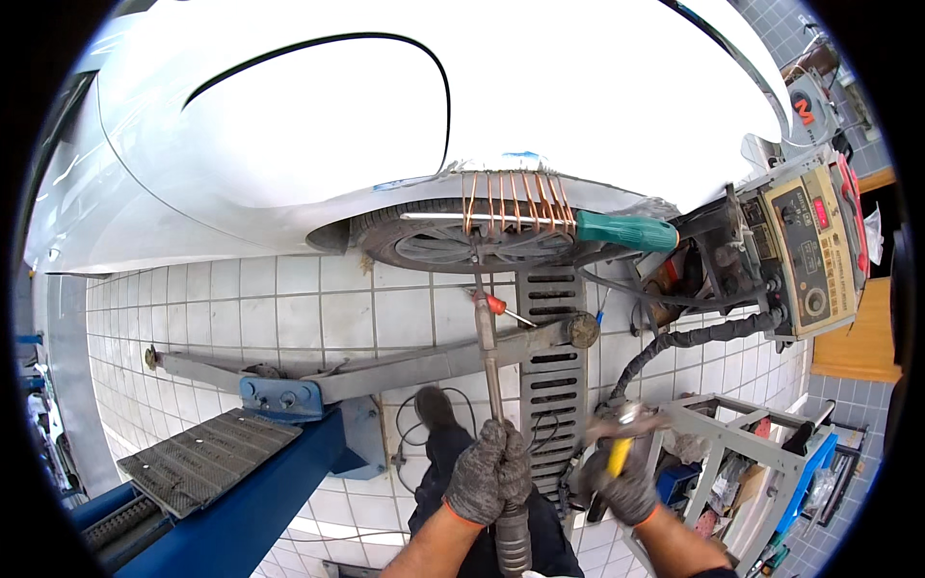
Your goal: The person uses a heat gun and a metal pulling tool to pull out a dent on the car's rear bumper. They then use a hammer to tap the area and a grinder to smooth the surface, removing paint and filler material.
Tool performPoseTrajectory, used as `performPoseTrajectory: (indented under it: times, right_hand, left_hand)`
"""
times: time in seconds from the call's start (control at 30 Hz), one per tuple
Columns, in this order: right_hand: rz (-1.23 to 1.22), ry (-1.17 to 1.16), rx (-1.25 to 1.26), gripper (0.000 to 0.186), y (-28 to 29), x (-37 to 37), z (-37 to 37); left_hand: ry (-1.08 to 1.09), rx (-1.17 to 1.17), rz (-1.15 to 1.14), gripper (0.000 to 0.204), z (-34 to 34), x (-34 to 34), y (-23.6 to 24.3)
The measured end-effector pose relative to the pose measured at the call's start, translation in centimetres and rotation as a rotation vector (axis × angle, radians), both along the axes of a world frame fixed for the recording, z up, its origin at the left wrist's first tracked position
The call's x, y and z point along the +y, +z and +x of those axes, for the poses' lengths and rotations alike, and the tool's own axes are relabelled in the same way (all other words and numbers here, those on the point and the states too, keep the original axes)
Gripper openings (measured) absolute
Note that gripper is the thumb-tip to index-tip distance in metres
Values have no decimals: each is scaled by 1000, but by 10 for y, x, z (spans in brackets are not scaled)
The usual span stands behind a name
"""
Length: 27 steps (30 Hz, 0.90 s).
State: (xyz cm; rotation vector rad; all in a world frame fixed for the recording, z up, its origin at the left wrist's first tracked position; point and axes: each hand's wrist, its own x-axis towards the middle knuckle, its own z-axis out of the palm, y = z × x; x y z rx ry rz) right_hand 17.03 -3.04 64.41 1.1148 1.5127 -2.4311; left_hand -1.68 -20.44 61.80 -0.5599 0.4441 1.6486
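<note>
My left hand, in a grey glove, is wrapped round the shaft of a long slide hammer. Its thick grooved end points toward me, and its far tip reaches the screwdriver shaft in front of the wheel. The green-handled screwdriver lies sideways through a row of copper-coloured loops hanging from the edge of the white car panel. To the right, my gloved right hand grips a hammer with a yellow part on its handle. The hammer head is blurred.
Behind the loops is the car wheel. A grey lift arm crosses below it from a blue post base. A red-handled tool rests near the slide hammer. At right stand a control-panel machine and a metal cart.
</note>
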Motion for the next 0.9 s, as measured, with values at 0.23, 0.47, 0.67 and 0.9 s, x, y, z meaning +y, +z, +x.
performPoseTrajectory:
  times: [0.23, 0.47, 0.67, 0.9]
  right_hand:
    - [-214, -156, -222, 30, 19, -117, 21]
    - [-402, -346, -198, 25, 66, -139, -15]
    - [-317, -448, -201, 27, 77, -160, -4]
    - [-236, -423, -254, 31, 84, -164, 3]
  left_hand:
    - [-129, 438, -230, 46, 22, -3, 2]
    - [13, 1432, -394, 46, 21, 4, 12]
    - [-191, 1059, -278, 47, 26, -9, 9]
    - [-172, 665, -174, 50, 20, -6, 49]
